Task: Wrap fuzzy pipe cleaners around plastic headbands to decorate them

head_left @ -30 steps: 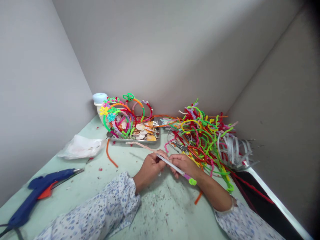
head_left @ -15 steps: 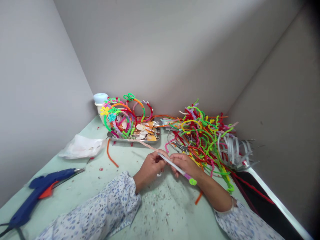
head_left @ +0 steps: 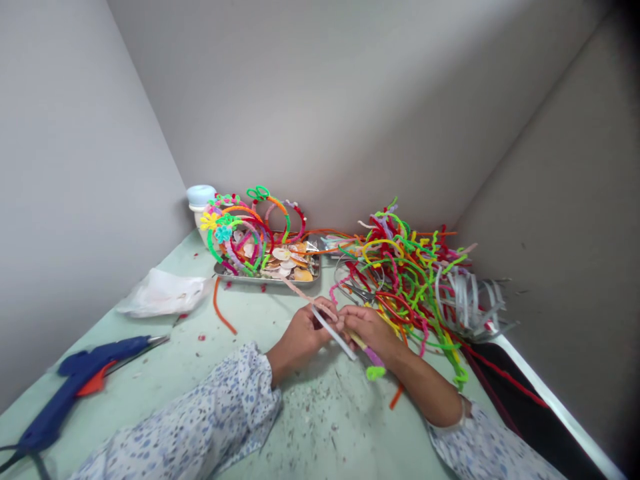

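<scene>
My left hand (head_left: pixel 303 333) is closed in a pinch near the table's middle, gripping a headband, with its pale flat strip (head_left: pixel 334 335) slanting down and right. A pink pipe cleaner (head_left: pixel 300 291) runs from the tray side across my left fingertips to the pinch. Beside it, my right hand (head_left: pixel 371 330) has its fingers closed on the headband at the same spot. Below the right fingers sticks out an end wrapped in purple (head_left: pixel 374 358) with a green fuzzy tip (head_left: pixel 375 373). How strip and wrapped end join is hidden by my fingers.
A blue glue gun (head_left: pixel 85 380) lies at left, near a white plastic bag (head_left: pixel 163 293). Behind is a metal tray (head_left: pixel 240 279) with shells and colourful headbands (head_left: pixel 257 227). To the right are heaped pipe cleaners (head_left: pixel 405 267), scissors (head_left: pixel 361 292) and a bundle of clear bands (head_left: pixel 467 303).
The headband has turned in my fingers: the pale strip and the purple-green end, lined up before, now show apart. The pink pipe cleaner has shifted right over my left fingertips.
</scene>
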Demonstrator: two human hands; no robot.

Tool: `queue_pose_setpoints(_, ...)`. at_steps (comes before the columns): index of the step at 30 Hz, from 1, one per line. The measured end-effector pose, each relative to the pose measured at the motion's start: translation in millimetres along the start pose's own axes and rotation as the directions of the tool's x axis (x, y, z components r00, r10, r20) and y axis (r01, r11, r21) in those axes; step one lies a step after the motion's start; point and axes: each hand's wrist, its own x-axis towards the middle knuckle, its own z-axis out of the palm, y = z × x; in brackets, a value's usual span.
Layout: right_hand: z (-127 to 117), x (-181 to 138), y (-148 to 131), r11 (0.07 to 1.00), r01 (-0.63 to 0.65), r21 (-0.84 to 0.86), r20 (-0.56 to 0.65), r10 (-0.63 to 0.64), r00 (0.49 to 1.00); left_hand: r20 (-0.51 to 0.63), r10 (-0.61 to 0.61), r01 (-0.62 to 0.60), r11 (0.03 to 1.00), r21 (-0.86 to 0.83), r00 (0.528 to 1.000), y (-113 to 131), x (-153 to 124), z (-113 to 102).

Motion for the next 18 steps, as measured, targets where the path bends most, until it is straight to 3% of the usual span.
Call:
queue_pose_setpoints(6, 12, -4, 5, 0.974, 0.169, -0.152, -0.099, -0.185, 0.978, -0.052, -0.034, 0.036, 0.998, 0.042, 0.998, 0, 1, 1)
queue_pose_setpoints(11, 16, -5, 8, 0.936, 0.206, -0.284, -0.169, -0.261, 0.95, -0.127, -0.053, 0.076, 0.981, 0.177, 0.99, 3, 0, -2)
queue_pose_setpoints(18, 19, -7, 6, 0.891, 0.24, -0.385, -0.199, -0.334, 0.921, -0.156, -0.055, 0.086, 0.977, 0.197, 0.986, -1, -1, -4)
